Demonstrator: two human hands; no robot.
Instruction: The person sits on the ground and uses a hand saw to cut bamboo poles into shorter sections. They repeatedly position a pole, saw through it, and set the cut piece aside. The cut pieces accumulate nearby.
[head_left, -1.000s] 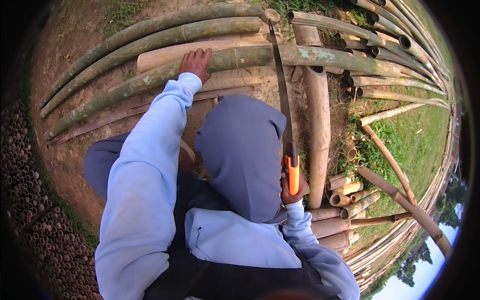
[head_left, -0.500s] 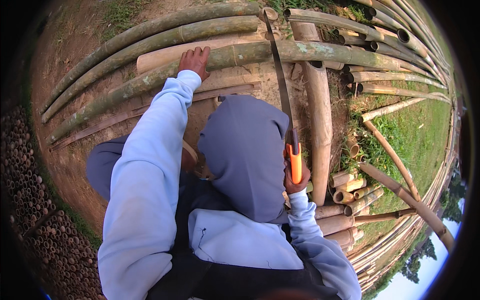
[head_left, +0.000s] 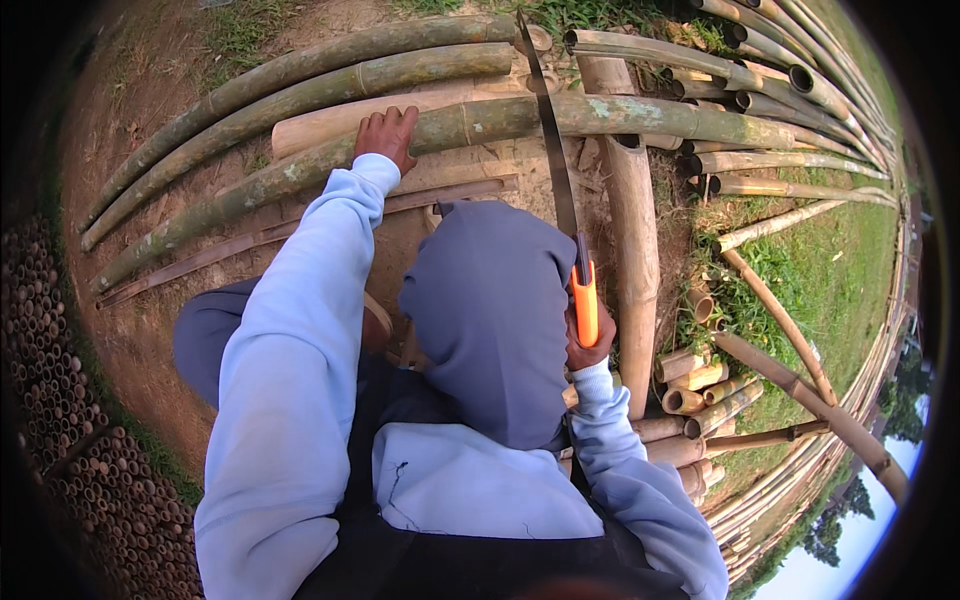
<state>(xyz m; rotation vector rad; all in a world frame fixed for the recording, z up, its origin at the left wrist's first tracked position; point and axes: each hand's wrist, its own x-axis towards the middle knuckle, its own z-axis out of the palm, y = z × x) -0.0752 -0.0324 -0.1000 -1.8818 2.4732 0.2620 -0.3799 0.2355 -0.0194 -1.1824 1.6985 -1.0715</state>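
Note:
A long green-brown bamboo pole (head_left: 490,119) runs crosswise in front of me. My left hand (head_left: 386,138) is closed over it from above, left of the saw. In my right hand (head_left: 598,347) is a handsaw (head_left: 561,165), held by its orange and dark handle. The long dark blade lies across the pole and points away from me, its tip beyond the pole. I cannot make out how deep the teeth sit. Under the pole, to the right of the blade, a thick pale bamboo length (head_left: 637,270) extends toward me. My thumb and part of the right grip are hidden.
Two more green poles (head_left: 350,80) and a pale bamboo piece (head_left: 310,130) lie beyond and beside the held one. Cut bamboo lengths (head_left: 700,400) are piled at right, with many poles (head_left: 830,90) at far right. Stacked bamboo ends (head_left: 110,480) fill the lower left.
The saw and my right hand have slid slightly away from me across the pole. My left hand keeps its hold on the bamboo pole.

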